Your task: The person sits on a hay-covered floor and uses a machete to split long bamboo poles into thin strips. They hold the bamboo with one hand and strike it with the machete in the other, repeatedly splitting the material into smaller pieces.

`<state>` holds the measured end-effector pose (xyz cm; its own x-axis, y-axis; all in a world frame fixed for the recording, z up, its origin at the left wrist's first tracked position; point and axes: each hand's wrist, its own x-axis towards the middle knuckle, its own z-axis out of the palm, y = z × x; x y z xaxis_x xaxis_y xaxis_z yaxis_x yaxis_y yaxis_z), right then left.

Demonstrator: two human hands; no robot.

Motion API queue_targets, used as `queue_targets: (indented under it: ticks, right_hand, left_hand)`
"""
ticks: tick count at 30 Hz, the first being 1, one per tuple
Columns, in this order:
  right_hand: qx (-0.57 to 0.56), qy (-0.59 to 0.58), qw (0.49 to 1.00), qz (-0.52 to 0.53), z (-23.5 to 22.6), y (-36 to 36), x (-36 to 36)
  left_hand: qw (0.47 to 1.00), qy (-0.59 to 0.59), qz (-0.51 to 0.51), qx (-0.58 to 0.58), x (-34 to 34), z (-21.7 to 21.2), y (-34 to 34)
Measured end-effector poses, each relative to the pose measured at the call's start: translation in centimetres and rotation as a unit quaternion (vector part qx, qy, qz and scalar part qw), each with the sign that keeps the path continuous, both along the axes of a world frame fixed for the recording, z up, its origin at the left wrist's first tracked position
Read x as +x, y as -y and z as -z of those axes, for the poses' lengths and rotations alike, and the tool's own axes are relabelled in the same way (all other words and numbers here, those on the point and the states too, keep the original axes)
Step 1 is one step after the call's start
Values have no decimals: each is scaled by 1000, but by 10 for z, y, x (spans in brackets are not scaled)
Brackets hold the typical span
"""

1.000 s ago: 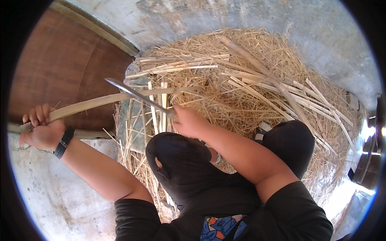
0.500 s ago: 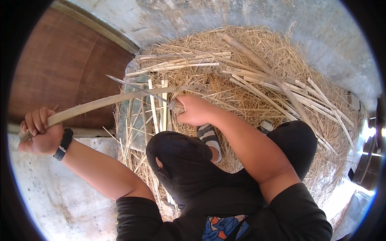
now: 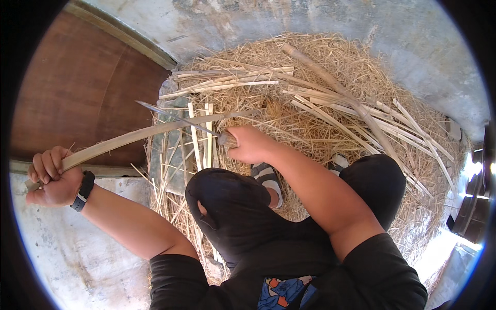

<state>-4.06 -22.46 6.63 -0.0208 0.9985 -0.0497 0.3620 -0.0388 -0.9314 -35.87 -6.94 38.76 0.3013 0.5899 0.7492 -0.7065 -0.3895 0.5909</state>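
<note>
My left hand point(image 3: 56, 175) is closed round one end of a long, slightly curved bamboo strip point(image 3: 122, 141), raised at the far left. The strip runs to the right over the straw, its other end beyond my right hand. In my right hand point(image 3: 245, 142) is the wooden handle of a long-bladed knife point(image 3: 170, 113), its fingers wrapped round it. The blade points up and left and crosses the bamboo strip. Whether the edge touches the strip I cannot tell.
Loose straw point(image 3: 279, 103) covers the ground. Split bamboo strips point(image 3: 227, 82) lie at the back, more bamboo strips point(image 3: 356, 116) to the right, beside a thicker bamboo pole point(image 3: 325, 77). A brown door panel point(image 3: 77, 88) stands left; a concrete wall point(image 3: 289, 20) rises behind. My knees are below.
My left hand has shifted slightly right and down with the bamboo strip. The knife has dropped a little with my right hand. Both grips stay the same.
</note>
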Motion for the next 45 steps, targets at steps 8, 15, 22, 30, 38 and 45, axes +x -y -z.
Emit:
queue_targets:
  ticks: [8, 15, 22, 30, 38, 45]
  right_hand:
    - [-64, -54, 993, 88, 66, 5, 0]
    - [-1, -6, 996, 89, 34, 13, -21]
    - [-97, -1, 985, 140, 73, 15, -12]
    - [64, -25, 996, 59, 12, 12, -27]
    - [-118, -9, 984, 134, 50, 13, -9]
    - [18, -2, 998, 67, 19, 11, -22]
  left_hand:
    - [999, -11, 40, -2, 13, -2, 6]
    - [999, 18, -34, -12, 16, 0, 8]
    - [987, 27, -154, -37, 27, -2, 12]
    - [990, 29, -133, -38, 26, -5, 6]
    - [975, 29, -216, -37, 37, -5, 9]
    - [991, 29, -130, -30, 31, -6, 4]
